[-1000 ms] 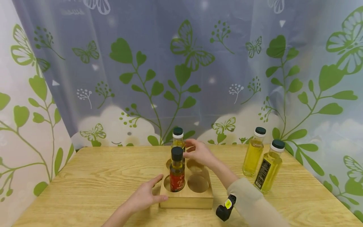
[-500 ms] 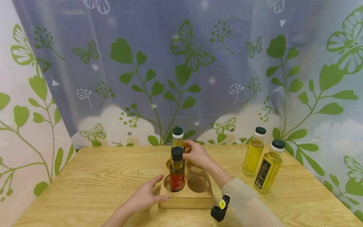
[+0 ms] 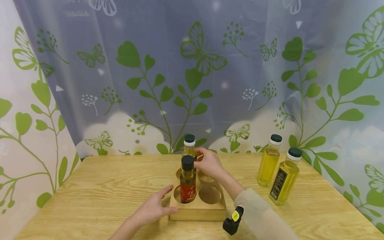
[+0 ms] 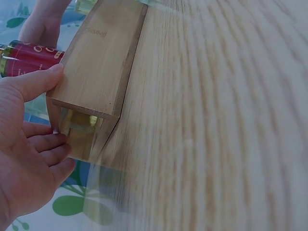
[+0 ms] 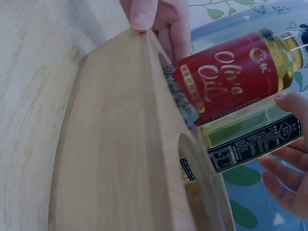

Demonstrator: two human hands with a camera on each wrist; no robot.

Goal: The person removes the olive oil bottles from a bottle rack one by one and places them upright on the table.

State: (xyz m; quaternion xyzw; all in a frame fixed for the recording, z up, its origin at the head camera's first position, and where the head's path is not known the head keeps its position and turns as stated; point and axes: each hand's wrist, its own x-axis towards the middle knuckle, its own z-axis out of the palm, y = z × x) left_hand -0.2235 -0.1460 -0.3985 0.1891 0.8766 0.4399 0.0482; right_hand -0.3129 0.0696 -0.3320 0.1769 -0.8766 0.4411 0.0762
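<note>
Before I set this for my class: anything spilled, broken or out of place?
Nothing stands out. The red-label bottle and rear bottle sit in the holder, and two more bottles stand on the table, all capped. No spill or damage shows.

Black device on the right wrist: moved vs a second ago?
Yes, left. In the head view, the black device's left edge was right of the wooden rack's front right corner; now it sits slightly left of it.
</note>
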